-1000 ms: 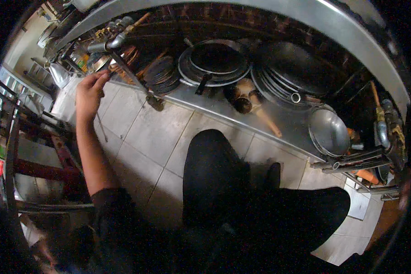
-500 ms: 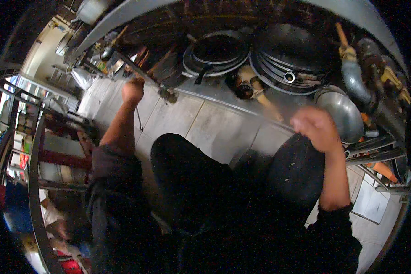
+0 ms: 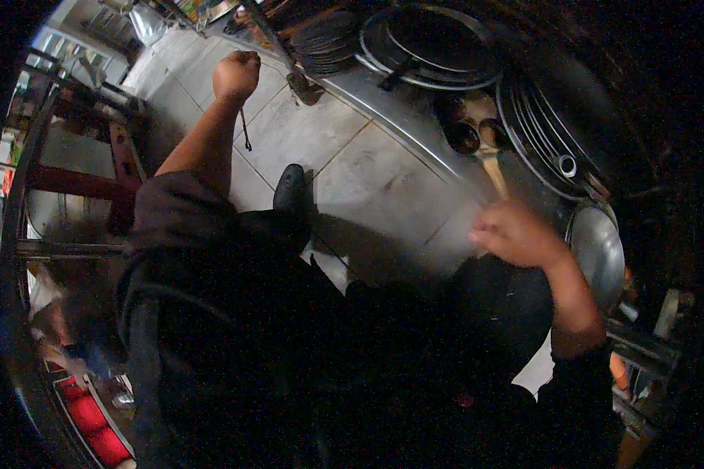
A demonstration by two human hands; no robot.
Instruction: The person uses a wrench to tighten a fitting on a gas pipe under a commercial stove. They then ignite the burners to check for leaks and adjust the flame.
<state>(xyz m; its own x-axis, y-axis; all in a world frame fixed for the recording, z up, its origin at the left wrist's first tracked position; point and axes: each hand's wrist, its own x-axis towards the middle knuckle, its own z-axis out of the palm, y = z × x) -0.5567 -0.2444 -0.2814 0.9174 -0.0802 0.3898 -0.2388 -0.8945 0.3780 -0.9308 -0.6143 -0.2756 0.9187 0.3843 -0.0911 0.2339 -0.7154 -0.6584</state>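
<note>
My left hand [image 3: 236, 76] is closed in a fist beside a metal shelf post. What it grips, if anything, is hidden. A thin dark strand [image 3: 246, 129] hangs below its wrist; I cannot tell what it belongs to. My right hand [image 3: 516, 234] has curled fingers, smeared by motion, in front of the low metal shelf's edge. A pale grey smear lies just left of its fingertips, too blurred to name. Beyond that hand are a pale wooden handle [image 3: 493, 173] and a small dark round cup [image 3: 463, 138]. A shiny metal bowl [image 3: 596, 250] stands to its right.
Dark pans [image 3: 434, 39] and stacked round pans [image 3: 536, 129] rest on the low metal shelf [image 3: 387, 117]. Pale floor tiles [image 3: 340, 144] and my black shoe [image 3: 291, 189] are below. At the left stand a dark red frame [image 3: 74, 184] and a rack with red items [image 3: 94, 422].
My view has shifted and turned, so the pans appear further right and my shoe now shows. My right hand has shifted left and lower in the picture. The left fist remains closed.
</note>
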